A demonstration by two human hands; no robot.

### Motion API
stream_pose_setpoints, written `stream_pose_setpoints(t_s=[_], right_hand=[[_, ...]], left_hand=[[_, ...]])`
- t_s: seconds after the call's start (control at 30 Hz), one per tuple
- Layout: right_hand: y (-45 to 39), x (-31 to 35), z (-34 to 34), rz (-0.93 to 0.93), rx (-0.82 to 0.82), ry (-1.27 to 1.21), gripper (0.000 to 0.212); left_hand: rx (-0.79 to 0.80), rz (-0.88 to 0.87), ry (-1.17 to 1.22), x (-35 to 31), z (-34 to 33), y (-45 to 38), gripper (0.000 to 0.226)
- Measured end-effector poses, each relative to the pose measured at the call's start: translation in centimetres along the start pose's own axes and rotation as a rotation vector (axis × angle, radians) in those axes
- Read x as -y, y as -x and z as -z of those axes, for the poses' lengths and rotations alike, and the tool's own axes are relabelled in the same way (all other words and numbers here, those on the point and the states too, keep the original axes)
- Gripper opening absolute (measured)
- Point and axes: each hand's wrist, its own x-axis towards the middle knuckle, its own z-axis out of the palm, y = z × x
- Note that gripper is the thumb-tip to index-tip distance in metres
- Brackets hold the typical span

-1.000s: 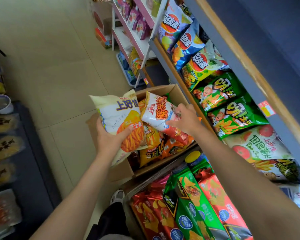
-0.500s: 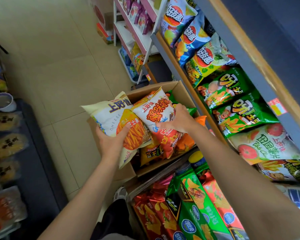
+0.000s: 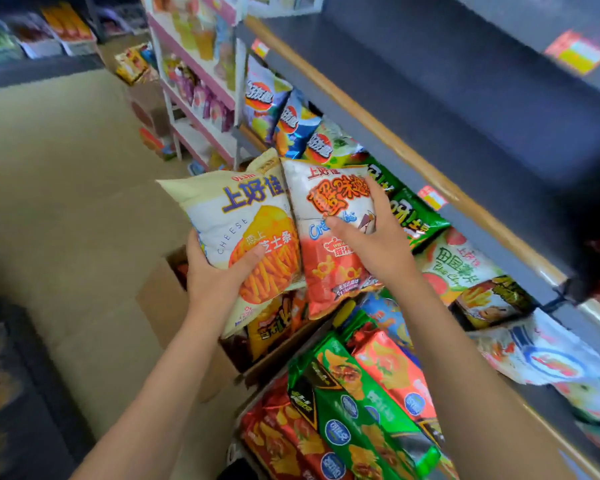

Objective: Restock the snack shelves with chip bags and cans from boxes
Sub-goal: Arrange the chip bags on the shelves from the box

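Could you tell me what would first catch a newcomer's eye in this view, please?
Two snack bags held side by side at centre: the left hand grips a cream cheese-stick bag, the right hand a white and red crab-chip bag. Below them sits an open cardboard box; to the right, a shelf of bright bags.

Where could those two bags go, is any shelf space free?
The dark shelf above the green bags shows bare board. The row below is packed edge to edge. Each hand, left hand and right hand, holds a bag.
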Motion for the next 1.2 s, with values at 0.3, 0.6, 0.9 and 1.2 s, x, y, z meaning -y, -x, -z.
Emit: stream_pose_setpoints(t_s=[0.3,0.6,0.9,1.2], right_hand=[[14.2,-4.5,21.3,-0.14,-0.667,0.045,0.095],[19.3,-12.7,34.3,-0.386,-0.957,0.283,0.092],[9.2,-14.2,33.2,-0.3,-1.165,0.431,0.089],[7.3,-16.1,32.4,-0.156,-1.466,0.475,0.098]], left_hand=[[0.523,-0.165,-0.158,-3.6,-16.8,10.8,0.101],[0.704,-0.126,-0.238,-1.2,-28.4,20.5,0.075],[0.616,-0.044,-0.223,-0.6,-29.5,20.3,0.081],[0.627,0.004,-0.25,0.1,-29.8,19.7,0.082]])
